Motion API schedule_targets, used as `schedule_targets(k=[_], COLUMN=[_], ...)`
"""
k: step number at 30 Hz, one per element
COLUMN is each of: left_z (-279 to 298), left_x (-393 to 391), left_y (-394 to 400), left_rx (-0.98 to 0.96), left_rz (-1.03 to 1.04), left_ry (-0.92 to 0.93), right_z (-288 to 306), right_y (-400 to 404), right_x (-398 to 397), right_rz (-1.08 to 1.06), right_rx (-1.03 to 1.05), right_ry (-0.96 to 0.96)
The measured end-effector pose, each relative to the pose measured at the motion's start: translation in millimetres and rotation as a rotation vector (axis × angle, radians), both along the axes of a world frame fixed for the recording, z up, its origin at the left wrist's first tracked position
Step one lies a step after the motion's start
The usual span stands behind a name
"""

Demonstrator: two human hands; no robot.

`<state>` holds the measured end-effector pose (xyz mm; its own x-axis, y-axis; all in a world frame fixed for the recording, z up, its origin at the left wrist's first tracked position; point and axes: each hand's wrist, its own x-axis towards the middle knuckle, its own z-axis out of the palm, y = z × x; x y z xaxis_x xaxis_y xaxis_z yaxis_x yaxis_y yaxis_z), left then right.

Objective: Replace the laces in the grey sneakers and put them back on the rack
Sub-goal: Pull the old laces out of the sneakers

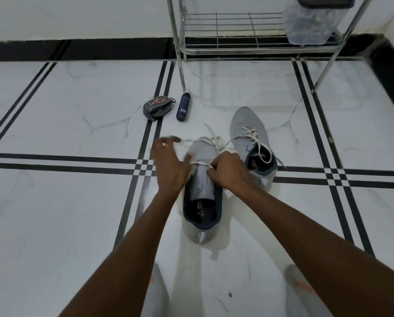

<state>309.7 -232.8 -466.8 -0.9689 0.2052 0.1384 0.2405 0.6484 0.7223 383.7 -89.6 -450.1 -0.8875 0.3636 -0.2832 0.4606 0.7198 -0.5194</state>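
Two grey sneakers stand on the tiled floor. The near sneaker (201,202) lies heel toward me, with a white lace (215,139) through its front eyelets only. My right hand (228,171) pinches that lace at the right side of the tongue. My left hand (169,162) is blurred at the sneaker's left side; a strand of the lace runs to its fingers, and its grip is unclear. The far sneaker (251,138), to the right, has a loose white lace (259,143) threaded through it.
A chrome wire shoe rack (234,28) stands at the back against the wall, with a clear plastic bag (310,24) on its right end. A black shoe-polish sponge case (159,107) and a dark spray can (183,106) lie on the floor left of the rack's leg.
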Motion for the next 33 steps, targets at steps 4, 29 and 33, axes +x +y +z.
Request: schedule_targets(k=[4,29,33], left_z=[-8.6,30.9,12.2], left_x=[9.0,-36.7,-1.2], left_y=[21.9,-25.0,4.7], left_rx=[-0.281,-0.251,-0.187], left_rz=[-0.266,0.528,-0.172], left_ry=[-0.038,0.018,-0.182], right_z=[-1.5,-6.3,-3.8], right_y=[4.5,5.3,3.1], right_x=[-2.7,3.9,0.9], right_rz=[0.028,0.021,0.03], right_rx=[-0.037,-0.054,-0.054], right_ry=[0.006,0.097,0.08])
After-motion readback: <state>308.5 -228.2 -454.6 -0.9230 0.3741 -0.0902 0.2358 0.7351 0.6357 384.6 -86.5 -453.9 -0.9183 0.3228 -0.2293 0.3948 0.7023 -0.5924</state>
